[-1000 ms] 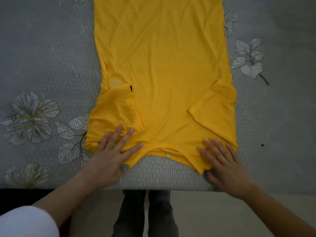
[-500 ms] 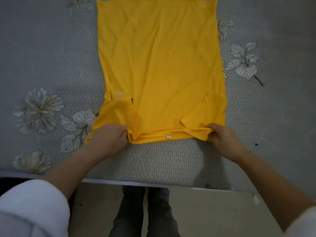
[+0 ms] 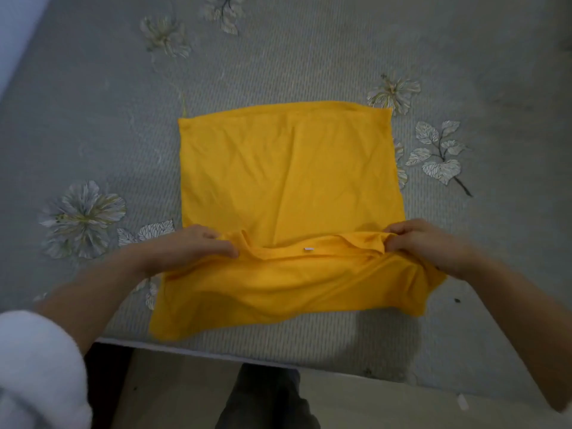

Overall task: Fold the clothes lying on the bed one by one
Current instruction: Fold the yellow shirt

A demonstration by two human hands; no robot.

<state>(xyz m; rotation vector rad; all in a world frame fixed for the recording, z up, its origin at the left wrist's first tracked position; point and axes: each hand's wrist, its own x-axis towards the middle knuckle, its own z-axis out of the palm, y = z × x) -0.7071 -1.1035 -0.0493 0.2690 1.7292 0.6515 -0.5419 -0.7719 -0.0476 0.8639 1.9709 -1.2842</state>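
Note:
A yellow T-shirt (image 3: 291, 181) lies on the grey flowered bed cover (image 3: 93, 134), its far hem straight and flat. Its near part is lifted and doubled over, so a yellow fold hangs toward the bed's front edge. My left hand (image 3: 192, 246) grips the collar end of the shirt at its left corner. At the right corner my right hand (image 3: 424, 243) pinches the same edge. A small white label (image 3: 308, 249) shows on the neckline between the two hands. The sleeves are hidden inside the fold.
The bed's front edge (image 3: 278, 360) runs just below the shirt, with pale floor and the person's dark trouser legs (image 3: 266, 397) beyond it. A white sleeve (image 3: 37, 366) fills the lower left corner. A pale wall strip is at far left.
Both hands went from pressing flat on the shoulders to gripping the collar edge, then carried it away from the bed's edge over the shirt's body. The view tilted forward.

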